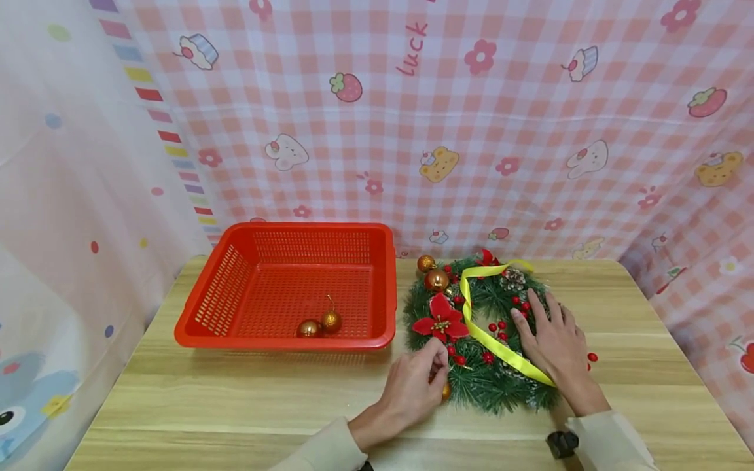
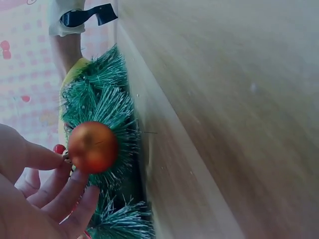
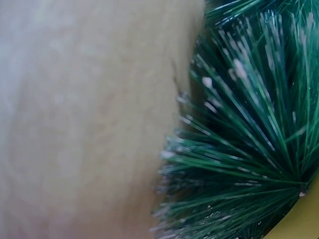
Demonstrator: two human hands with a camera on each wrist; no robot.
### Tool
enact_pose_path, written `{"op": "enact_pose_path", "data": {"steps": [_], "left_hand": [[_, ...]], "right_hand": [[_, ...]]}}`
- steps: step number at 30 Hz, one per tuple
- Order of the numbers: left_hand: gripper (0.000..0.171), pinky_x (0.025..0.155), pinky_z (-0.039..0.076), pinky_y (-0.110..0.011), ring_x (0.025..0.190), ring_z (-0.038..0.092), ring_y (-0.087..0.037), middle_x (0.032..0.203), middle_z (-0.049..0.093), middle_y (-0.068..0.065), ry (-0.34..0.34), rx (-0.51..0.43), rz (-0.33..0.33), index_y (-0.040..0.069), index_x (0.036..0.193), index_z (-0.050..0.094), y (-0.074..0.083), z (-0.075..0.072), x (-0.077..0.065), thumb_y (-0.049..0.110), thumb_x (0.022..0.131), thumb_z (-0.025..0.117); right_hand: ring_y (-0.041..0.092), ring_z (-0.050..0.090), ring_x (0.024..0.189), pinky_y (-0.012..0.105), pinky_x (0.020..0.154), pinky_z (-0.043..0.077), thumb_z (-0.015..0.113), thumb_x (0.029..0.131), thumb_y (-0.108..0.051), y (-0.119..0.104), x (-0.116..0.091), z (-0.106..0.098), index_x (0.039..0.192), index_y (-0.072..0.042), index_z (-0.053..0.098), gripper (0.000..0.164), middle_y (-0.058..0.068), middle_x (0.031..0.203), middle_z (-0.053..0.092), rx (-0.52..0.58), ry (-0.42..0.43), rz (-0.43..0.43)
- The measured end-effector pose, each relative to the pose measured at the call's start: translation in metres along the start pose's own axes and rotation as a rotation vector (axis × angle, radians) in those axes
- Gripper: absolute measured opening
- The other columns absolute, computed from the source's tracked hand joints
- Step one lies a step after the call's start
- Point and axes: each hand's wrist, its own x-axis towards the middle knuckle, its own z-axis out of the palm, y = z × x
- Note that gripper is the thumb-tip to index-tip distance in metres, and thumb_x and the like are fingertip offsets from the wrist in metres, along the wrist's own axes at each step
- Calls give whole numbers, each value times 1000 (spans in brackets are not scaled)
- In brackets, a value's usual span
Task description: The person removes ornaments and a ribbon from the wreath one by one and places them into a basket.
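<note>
Behind your wooden table (image 1: pixel 206 405) hangs pink checked cloth (image 1: pixel 377 124). The bauble (image 2: pixel 93 147), round and dull orange, is at the near left edge of the green wreath (image 1: pixel 483 386); your left hand (image 1: pixel 413 383) pinches its top, mostly hiding it from the head camera. Your right hand (image 1: pixel 554 340), fingers spread, rests on the wreath's right side. The right wrist view crops the wreath.

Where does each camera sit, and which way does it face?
Head: on the head, facing forward and down at the basket and wreath; left hand, right hand and sleeves show.
Left wrist: facing the bauble the left hand pinches; the right sleeve shows beyond.
Right wrist: facing the wreath's edge and table, close up; no hand shows.
Shared: head and left wrist both show wreath, ribbon and left hand.
</note>
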Motion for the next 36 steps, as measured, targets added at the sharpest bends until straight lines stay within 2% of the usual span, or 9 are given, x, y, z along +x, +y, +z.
{"op": "enact_pose_path", "data": {"steps": [11,18,26,29,32,36], "left_hand": [[19,61,40,-14,67,46,-1,82,54,5,-96,-65,-10,14,92,51,5,1,5,-3,92,60],[20,63,38,-16,66,49,-2,81,61,2,-10,-35,26,13,91,51,9,4,7,-4,89,61],[19,69,31,-20,72,53,-1,80,62,4,39,-32,-25,15,94,50,17,8,9,0,92,61],[19,69,31,-19,75,56,-1,83,64,4,59,-13,-11,15,97,51,19,9,10,0,92,62],[20,70,34,-18,76,59,-2,85,66,3,69,4,4,13,101,53,19,9,12,-1,91,63],[20,73,44,-17,75,61,-4,85,66,0,70,-13,11,10,103,54,19,6,15,-4,91,62]], "right_hand": [[59,21,136,76,98,26,25,103,-59,1,2,1,159,-11,18,73,29,158,17,-1,3,-2],[60,23,134,76,97,27,26,104,-58,0,1,0,158,-11,20,73,30,157,19,0,12,-7],[60,22,135,76,98,26,25,104,-59,1,1,1,158,-11,19,73,30,158,18,2,11,-4],[60,21,135,76,99,25,25,103,-59,1,1,1,159,-11,18,74,30,158,17,4,2,0],[60,21,135,76,99,25,24,103,-59,1,1,1,159,-11,17,74,30,158,16,4,-5,2],[60,20,136,76,99,25,24,103,-60,2,1,1,159,-12,17,74,30,158,16,3,-11,3]]}}
